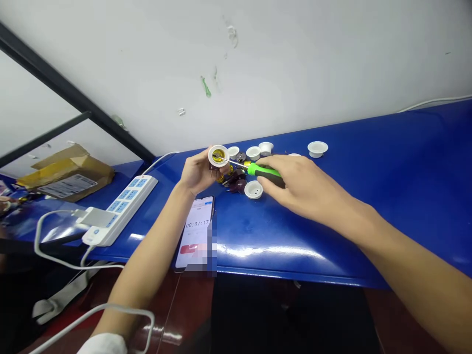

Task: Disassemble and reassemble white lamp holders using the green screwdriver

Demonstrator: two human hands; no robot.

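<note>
My left hand [199, 173] is wrapped round a white lamp socket [219, 156] whose open mouth shows a yellow metallic inside. In my right hand [285, 178] is a screwdriver [260, 171] with a green and black handle. Its shaft points left, and the tip is inside the socket's mouth. Behind and beside the hands lie several white round cups, one [253, 190] just left of my right hand's fingers. Dark brown parts [238, 186] and small yellow metallic pieces are clustered between the hands, partly hidden by them.
A phone [195, 233] showing a timer lies by my left forearm. Further left are a white power strip [123, 209] with a charger and cable, and a cardboard package [75, 174]. Another white cup [317, 149] stands near the wall on the blue table [368, 172].
</note>
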